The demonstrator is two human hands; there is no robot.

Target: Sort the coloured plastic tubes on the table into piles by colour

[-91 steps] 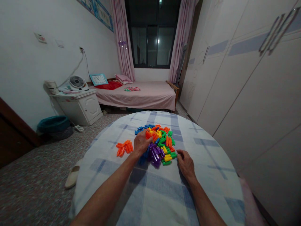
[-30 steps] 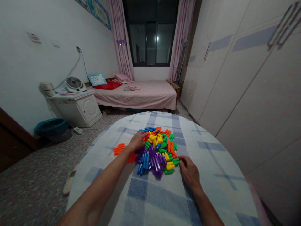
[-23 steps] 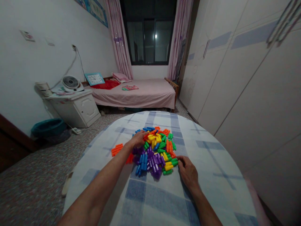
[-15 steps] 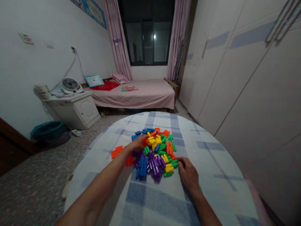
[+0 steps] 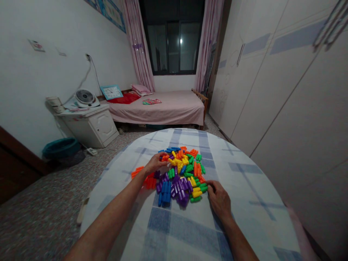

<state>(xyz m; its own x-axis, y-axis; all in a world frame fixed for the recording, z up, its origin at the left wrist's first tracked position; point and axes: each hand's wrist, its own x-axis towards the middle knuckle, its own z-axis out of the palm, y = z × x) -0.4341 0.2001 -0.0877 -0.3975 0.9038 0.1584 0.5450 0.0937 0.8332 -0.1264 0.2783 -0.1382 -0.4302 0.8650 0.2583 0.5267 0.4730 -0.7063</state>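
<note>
A heap of small plastic pegs in blue, purple, green, yellow and orange lies on a round table under a blue-checked white cloth. My left hand rests on the heap's left side, fingers pinched on an orange peg. A separate cluster of orange pegs lies just left of the heap, partly behind my left forearm. My right hand lies on the cloth at the heap's right near edge, fingers curled and touching green pegs; whether it holds one is hidden.
A tall white wardrobe runs along the right. Behind the table stand a bed with pink sheets and a white bedside cabinet with a fan. A teal basin and a slipper lie on the floor at left.
My left hand has drawn back from the heap's middle toward its left edge with an orange peg pinched. My right hand has stayed at the heap's right near edge.
</note>
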